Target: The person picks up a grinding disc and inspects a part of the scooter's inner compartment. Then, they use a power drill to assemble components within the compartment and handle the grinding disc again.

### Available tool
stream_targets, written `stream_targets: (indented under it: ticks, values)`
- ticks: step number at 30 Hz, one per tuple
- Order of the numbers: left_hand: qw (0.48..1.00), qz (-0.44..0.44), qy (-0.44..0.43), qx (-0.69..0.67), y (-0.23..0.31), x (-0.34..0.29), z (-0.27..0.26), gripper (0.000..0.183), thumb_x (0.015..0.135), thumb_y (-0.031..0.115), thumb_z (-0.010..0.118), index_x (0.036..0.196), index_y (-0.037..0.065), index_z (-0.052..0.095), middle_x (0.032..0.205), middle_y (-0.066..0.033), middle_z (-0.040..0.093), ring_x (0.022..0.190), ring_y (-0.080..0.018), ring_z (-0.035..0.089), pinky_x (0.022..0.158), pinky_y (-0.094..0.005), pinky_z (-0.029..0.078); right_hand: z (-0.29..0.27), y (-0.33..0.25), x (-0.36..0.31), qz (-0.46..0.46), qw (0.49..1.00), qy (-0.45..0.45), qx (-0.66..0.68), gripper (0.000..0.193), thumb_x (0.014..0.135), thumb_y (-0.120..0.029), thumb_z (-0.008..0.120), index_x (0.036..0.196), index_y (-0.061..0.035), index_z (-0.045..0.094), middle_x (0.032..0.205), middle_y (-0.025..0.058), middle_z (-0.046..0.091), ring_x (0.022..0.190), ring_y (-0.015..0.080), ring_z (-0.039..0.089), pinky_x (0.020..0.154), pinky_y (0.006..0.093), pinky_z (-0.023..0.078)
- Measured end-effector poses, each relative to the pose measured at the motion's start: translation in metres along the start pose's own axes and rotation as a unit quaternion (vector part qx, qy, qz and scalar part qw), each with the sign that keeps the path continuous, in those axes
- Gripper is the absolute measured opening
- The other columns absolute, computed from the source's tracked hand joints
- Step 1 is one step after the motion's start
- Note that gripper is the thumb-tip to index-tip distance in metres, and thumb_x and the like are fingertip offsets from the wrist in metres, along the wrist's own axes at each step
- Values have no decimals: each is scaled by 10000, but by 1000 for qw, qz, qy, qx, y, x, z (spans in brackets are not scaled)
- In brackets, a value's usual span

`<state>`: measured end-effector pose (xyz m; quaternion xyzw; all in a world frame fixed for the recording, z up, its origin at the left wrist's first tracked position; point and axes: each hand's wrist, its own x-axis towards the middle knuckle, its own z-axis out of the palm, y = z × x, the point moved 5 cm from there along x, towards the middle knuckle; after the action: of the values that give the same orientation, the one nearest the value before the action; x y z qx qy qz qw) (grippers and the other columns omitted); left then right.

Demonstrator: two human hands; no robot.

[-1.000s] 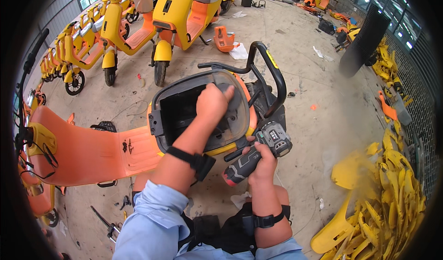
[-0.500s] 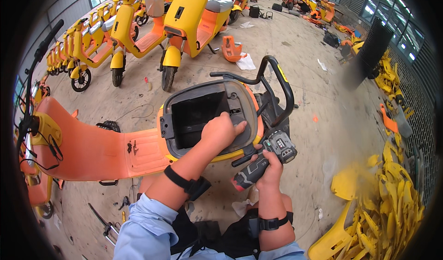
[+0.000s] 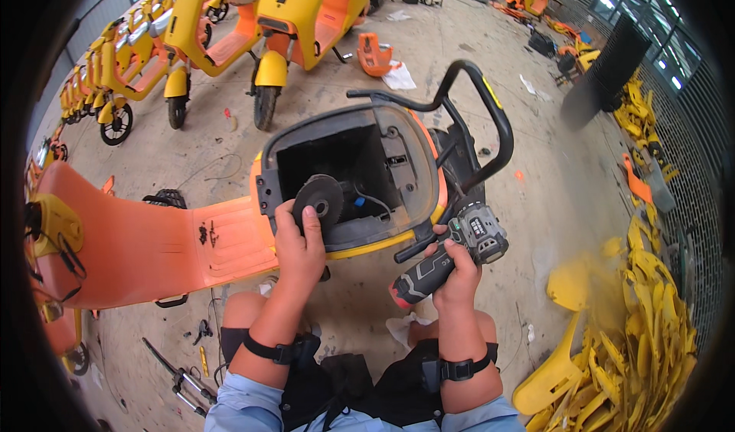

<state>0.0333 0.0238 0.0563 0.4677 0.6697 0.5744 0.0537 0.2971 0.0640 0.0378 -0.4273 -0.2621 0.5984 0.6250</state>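
Pinching a dark round disc (image 3: 320, 196), the left hand (image 3: 301, 250) holds it over the near left corner of the orange scooter's (image 3: 145, 233) open compartment (image 3: 419, 175); its fingertips behind the disc are hidden from me. The right hand's (image 3: 459, 273) fingers wrap a grey power tool (image 3: 429, 273), partly covering it. The compartment's depths are too dark to read. Since a half-second ago, the disc and a blue-tipped cable (image 3: 374, 201) have come into view.
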Motion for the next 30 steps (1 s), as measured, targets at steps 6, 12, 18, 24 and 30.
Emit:
stream_targets:
  ticks: [6,12,18,24,30]
  values:
    - [999,9,-44,-17,-5,-16,-7,277,1080,211,490,1232,-20,486,1048,-169,639,916,-247,648,802,-352,515,-2,-2,-41,-52,998,20,-29,470,833,-14,587,1297,1,510,1117,161,661,784,218,666,691,344,580]
    - [998,-8,-40,-40,-1,-20,-11,286,1077,223,497,1219,-25,490,1021,-179,638,895,-258,652,788,-359,518,1,7,-57,-76,996,-29,-30,494,860,-4,594,1337,-7,465,1166,155,631,849,218,665,708,365,589]
    - [998,-20,-42,-48,1,-24,-9,297,1060,239,520,1187,-27,496,936,-220,654,831,-381,666,741,-429,522,15,14,-55,-111,986,-59,-108,450,869,18,587,1308,-9,493,1162,140,635,867,198,657,760,339,569]
    - [998,4,-43,-42,-1,-22,-5,290,1044,229,532,1165,-34,517,885,-254,650,794,-443,641,698,-486,502,13,26,-49,-189,975,-4,-116,392,882,36,568,1270,5,524,1153,121,641,835,169,645,768,311,542]
    - [998,-6,-57,-37,-2,-16,-8,313,1045,237,520,1191,-39,495,923,-292,659,858,-471,656,743,-491,524,9,19,-45,-210,970,67,-100,359,899,50,549,1254,-5,537,1134,100,646,821,164,634,766,310,528]
